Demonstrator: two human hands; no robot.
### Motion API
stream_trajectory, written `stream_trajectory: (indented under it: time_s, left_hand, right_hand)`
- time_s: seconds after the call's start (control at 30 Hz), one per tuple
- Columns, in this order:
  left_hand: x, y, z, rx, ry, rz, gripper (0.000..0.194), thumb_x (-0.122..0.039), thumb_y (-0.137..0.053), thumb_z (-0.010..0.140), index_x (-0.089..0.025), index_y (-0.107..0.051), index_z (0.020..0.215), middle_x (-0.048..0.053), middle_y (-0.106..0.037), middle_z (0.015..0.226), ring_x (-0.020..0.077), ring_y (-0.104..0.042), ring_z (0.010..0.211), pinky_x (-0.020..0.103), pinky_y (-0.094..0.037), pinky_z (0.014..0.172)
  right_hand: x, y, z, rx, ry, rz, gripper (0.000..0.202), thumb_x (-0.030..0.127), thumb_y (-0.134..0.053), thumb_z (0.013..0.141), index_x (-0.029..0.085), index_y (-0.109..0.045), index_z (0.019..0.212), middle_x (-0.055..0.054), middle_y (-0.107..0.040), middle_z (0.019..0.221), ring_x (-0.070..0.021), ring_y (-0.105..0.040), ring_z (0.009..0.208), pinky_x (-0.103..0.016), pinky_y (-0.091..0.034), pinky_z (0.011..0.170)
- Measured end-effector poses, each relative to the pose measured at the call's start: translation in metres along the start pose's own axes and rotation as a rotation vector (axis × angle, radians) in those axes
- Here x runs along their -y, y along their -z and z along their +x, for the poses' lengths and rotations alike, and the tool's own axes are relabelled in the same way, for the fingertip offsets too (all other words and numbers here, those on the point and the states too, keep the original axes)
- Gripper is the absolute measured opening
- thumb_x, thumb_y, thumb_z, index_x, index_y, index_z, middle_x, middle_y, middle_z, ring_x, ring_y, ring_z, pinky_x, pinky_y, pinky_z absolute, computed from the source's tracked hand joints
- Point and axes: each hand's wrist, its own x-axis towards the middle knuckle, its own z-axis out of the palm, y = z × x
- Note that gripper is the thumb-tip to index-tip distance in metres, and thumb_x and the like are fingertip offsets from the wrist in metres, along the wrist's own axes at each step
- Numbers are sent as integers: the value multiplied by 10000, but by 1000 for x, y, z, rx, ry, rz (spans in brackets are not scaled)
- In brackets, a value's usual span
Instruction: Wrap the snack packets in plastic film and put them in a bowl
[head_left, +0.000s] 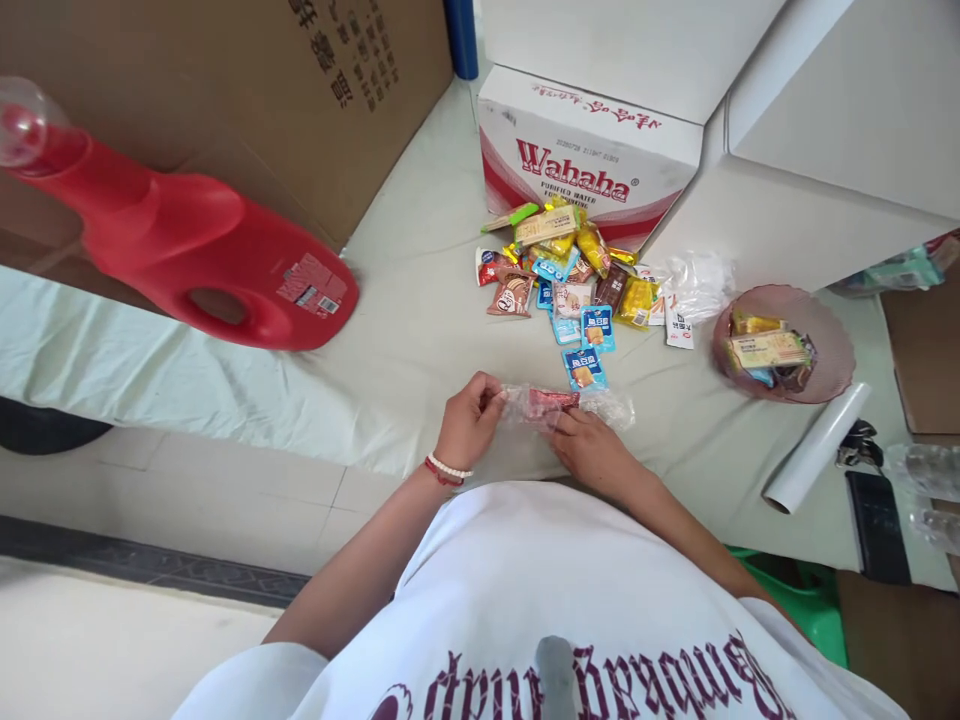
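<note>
A clear plastic bag (609,404) lies stretched sideways at the table's front edge, with a red snack packet (551,400) inside or under its film; I cannot tell which. My left hand (469,425) pinches the bag's left end between thumb and fingers. From the right, my right hand (596,452) has its fingers bent onto the bag's lower edge beside the red packet; its fingertips are partly hidden. Just beyond sits a blue snack packet (584,369), the nearest of a pile of small wrapped snacks (574,301).
Behind the pile stands a white and red Wahaha carton (577,165). To the right are a pink translucent bowl (836,350) holding snacks, crumpled clear bags (694,282), a white roll (817,448), keys (859,443) and a black phone (877,525). A red detergent bottle (165,235) appears at left.
</note>
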Motion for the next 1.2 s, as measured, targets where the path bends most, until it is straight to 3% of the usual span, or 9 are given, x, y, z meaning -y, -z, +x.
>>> stream_trajectory:
  time_s: [0.17, 0.33, 0.47, 0.53, 0.67, 0.83, 1.03, 1.1, 1.2]
  left_hand:
    - [-22, -38, 2, 198, -206, 84, 128, -249, -512, 943, -215, -630, 907, 28, -688, 868, 178, -644, 807, 324, -535, 763]
    - [-15, -69, -4, 256, -478, 429, 323, -146, -449, 949, -168, -691, 1161, 148, -683, 1237, 255, -618, 1143, 435, -516, 991]
    - [-9, -74, -18, 217, -530, 688, 386, -170, -489, 956, -205, -644, 1309, 140, -659, 1356, 298, -599, 1171, 489, -479, 953]
    - [-8, -74, -23, 163, -571, 742, 387, -198, -512, 956, -216, -637, 1323, 131, -656, 1375, 329, -554, 1271, 541, -414, 1038]
    - [-6, -74, -26, 114, -647, 748, 396, -203, -520, 948, -215, -631, 1328, 119, -664, 1372, 341, -491, 1385, 590, -253, 1185]
    - [-12, -78, -26, 165, -619, 717, 449, -168, -538, 908, -232, -632, 1342, 130, -654, 1390, 343, -510, 1382, 611, -246, 1191]
    - [-9, -59, -22, 238, -552, 535, 475, -198, -542, 854, -209, -643, 1318, 131, -638, 1394, 317, -489, 1408, 588, -247, 1226]
    - [-2, -47, -20, 143, -461, 413, 507, -199, -490, 881, -215, -591, 1378, 115, -621, 1412, 278, -505, 1378, 533, -334, 1193]
    - [9, -39, -14, -113, -170, 418, 399, -320, -471, 962, -181, -643, 1295, 153, -664, 1246, 307, -558, 1217, 516, -445, 1058]
  right_hand:
    - [-5, -10, -1, -63, 4, 123, 315, 110, -513, 973, 200, -732, 1181, -130, -665, 1276, -278, -572, 1166, -451, -498, 984]
    - [-15, -5, -18, -178, 7, 411, 332, 132, -498, 974, 242, -730, 1184, -96, -703, 1188, -250, -615, 1153, -443, -536, 1000]
    - [-28, -7, -34, -457, -445, 288, 408, 292, -566, 976, 232, -622, 1376, -147, -615, 1352, -315, -557, 1214, -521, -507, 1029]
    - [-35, -8, -38, -478, -616, 145, 494, 337, -661, 911, 171, -612, 1374, -208, -537, 1425, -386, -467, 1287, -593, -459, 1054]
    - [-41, 0, -44, -437, -619, 150, 182, 269, -602, 912, 174, -694, 1037, -196, -588, 1326, -359, -510, 1238, -530, -474, 1018]
    - [-23, 22, -24, -427, -568, 453, 141, 292, -500, 974, 237, -626, 1005, -39, -695, 886, -218, -644, 794, -326, -512, 764]
    - [-20, 2, 33, -416, -383, 446, 216, 239, -424, 999, 208, -636, 1020, -95, -697, 1005, -226, -632, 973, -329, -486, 888]
    - [-26, -7, 38, -424, -387, 444, 230, 248, -411, 1010, 198, -635, 1014, -100, -676, 977, -227, -618, 958, -334, -486, 884]
    - [-31, -12, 35, -430, -356, 435, 265, 269, -385, 1029, 182, -635, 1045, -113, -654, 983, -229, -604, 954, -342, -487, 885]
